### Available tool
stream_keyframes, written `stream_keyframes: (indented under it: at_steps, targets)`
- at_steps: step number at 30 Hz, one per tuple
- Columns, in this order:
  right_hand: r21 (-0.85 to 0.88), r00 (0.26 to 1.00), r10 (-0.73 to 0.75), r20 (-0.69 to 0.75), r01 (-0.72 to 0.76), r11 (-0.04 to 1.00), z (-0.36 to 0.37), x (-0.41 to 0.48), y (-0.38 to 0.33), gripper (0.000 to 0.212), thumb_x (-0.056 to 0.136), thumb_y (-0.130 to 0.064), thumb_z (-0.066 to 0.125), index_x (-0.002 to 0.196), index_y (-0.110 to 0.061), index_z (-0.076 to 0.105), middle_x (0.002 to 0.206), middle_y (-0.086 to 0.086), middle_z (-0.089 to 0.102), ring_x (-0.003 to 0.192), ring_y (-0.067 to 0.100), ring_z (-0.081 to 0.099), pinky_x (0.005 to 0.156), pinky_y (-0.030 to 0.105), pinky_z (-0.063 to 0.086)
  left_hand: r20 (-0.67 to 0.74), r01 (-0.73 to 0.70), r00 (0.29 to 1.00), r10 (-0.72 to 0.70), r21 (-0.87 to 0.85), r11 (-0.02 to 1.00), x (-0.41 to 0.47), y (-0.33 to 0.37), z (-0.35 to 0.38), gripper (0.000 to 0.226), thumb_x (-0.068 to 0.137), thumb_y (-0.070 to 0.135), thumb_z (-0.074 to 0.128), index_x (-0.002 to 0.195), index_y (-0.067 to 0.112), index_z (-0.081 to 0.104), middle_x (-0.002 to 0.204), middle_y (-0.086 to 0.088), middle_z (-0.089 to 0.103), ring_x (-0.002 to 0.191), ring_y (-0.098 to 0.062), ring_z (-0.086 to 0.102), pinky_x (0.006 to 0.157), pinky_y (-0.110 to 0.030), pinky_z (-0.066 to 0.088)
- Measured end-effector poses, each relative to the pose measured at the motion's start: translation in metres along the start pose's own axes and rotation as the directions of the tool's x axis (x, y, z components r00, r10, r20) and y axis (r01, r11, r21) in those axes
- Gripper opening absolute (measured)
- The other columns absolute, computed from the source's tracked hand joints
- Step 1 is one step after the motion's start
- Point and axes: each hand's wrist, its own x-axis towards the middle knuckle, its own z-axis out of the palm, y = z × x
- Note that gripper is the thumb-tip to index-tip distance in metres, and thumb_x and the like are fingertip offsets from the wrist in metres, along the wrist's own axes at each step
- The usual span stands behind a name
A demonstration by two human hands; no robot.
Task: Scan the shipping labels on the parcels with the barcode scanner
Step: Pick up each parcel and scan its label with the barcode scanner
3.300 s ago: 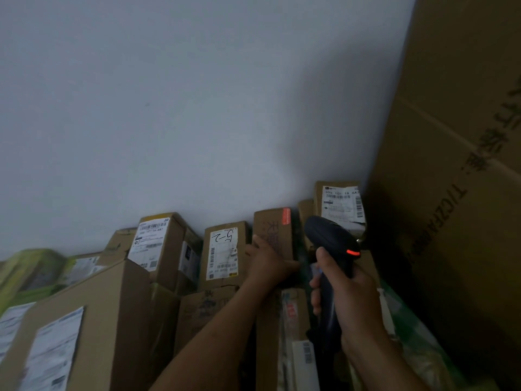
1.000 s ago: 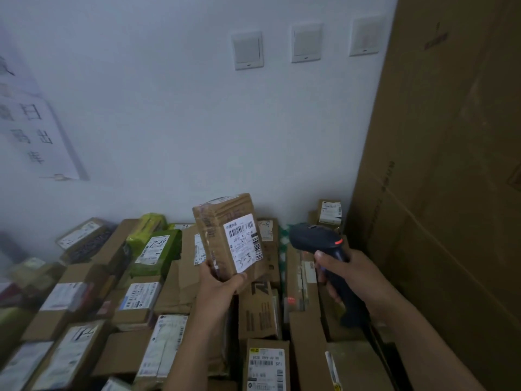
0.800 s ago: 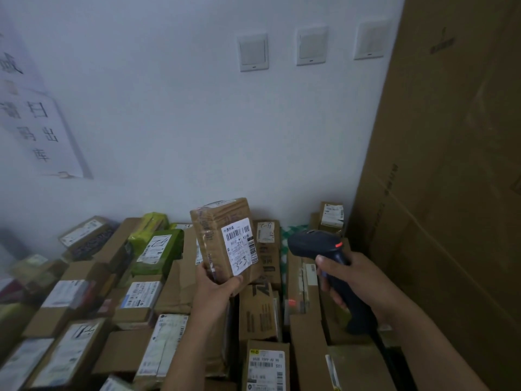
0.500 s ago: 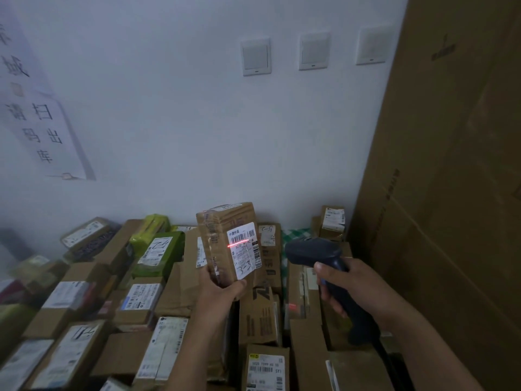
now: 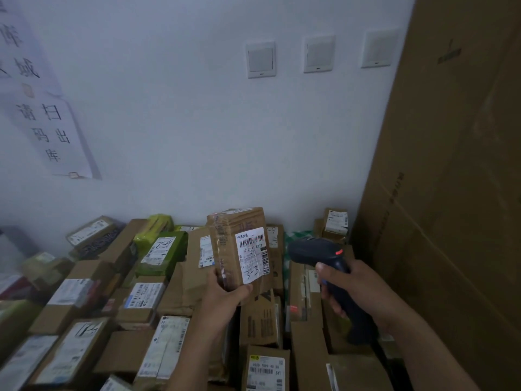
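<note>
A parcel [image 5: 239, 249] is gripped from below by the left hand [image 5: 225, 300], while a scanner [image 5: 318, 253], just beside it, is clasped in the right hand [image 5: 358, 292].

Parcel [image 5: 239, 244] up just above the fingers [image 5: 244, 289] of the left hand [image 5: 222, 297], scanner [image 5: 313, 251] just right of it in the right hand [image 5: 363, 292], stacked parcels [image 5: 146, 300] below and left of both sets of fingers, tall carton [image 5: 451, 193] to their right, wall [image 5: 183, 136] behind.
</note>
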Motion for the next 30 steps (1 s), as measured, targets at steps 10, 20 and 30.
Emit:
stream_keyframes:
  at_steps: [10,20,30]
  targets:
    - [-0.025,0.975,-0.040,-0.218,0.035,0.999,0.006,0.041,0.023,0.015,0.082,-0.046,0.070,0.091,-0.041,0.059,0.075,-0.039,0.065,0.071,-0.016,0.062,0.053,0.010,0.046,0.112,-0.064,0.991,0.067,-0.033,0.997,-0.021,0.037,0.059,0.051,0.076,0.043,0.079,0.117,0.039,0.049,0.107,0.020,0.063,0.093,0.002,0.061,0.064,-0.015,0.044]
    - [0.589,0.955,0.147,-0.257,0.034,0.807,-0.031,0.062,0.053,0.059,0.071,-0.046,0.067,0.117,-0.010,0.067,0.110,0.016,0.074,0.098,0.033,0.072,0.084,0.044,0.055,0.274,-0.111,0.951,0.143,-0.129,0.985,0.007,0.053,0.109,0.045,0.082,0.059,0.066,0.124,0.063,0.049,0.135,0.017,0.050,0.123,-0.002,0.052,0.102,-0.033,0.048]
    - [0.525,0.958,0.173,-0.228,-0.028,0.851,-0.084,0.123,0.066,0.055,0.073,-0.039,0.071,0.114,-0.003,0.066,0.098,0.015,0.076,0.084,0.029,0.075,0.061,0.032,0.059,0.361,0.037,0.933,-0.009,-0.073,0.997,0.097,0.057,0.156,0.066,0.070,0.053,0.069,0.132,0.044,0.049,0.120,0.007,0.067,0.094,-0.010,0.070,0.069,-0.024,0.058]
